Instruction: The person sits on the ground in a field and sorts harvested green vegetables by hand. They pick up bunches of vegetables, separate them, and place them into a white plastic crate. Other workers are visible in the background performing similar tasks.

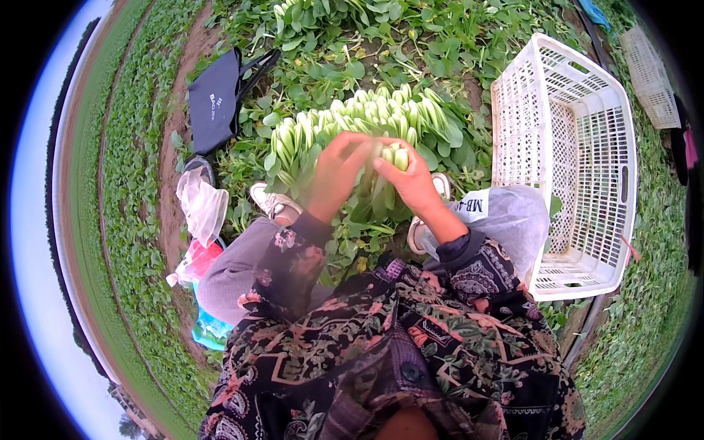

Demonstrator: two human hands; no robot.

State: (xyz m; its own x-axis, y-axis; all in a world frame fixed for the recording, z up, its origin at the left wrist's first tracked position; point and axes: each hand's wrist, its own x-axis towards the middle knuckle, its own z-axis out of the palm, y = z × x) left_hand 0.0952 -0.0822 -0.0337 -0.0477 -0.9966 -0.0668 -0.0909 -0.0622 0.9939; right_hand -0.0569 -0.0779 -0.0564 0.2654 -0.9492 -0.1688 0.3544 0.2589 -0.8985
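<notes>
My right hand (408,175) is closed around a small bunch of bok choy (397,157), pale stem ends up and green leaves hanging below. Blurred, my left hand (342,168) curves over from the other side, its fingertips at the bunch. Whether it grips any stems is hard to make out. Just beyond both hands lies a long pile of bok choy (363,113), with white-green stems upward and leaves underneath. Part of this pile is hidden behind my hands.
To the right stands a large white plastic crate (591,159), tilted toward me, beside my plastic-covered knee (506,220). A dark tote bag (214,104) and plastic bags (202,206) lie left. More bok choy (324,16) is heaped ahead; another crate (650,77) is far right.
</notes>
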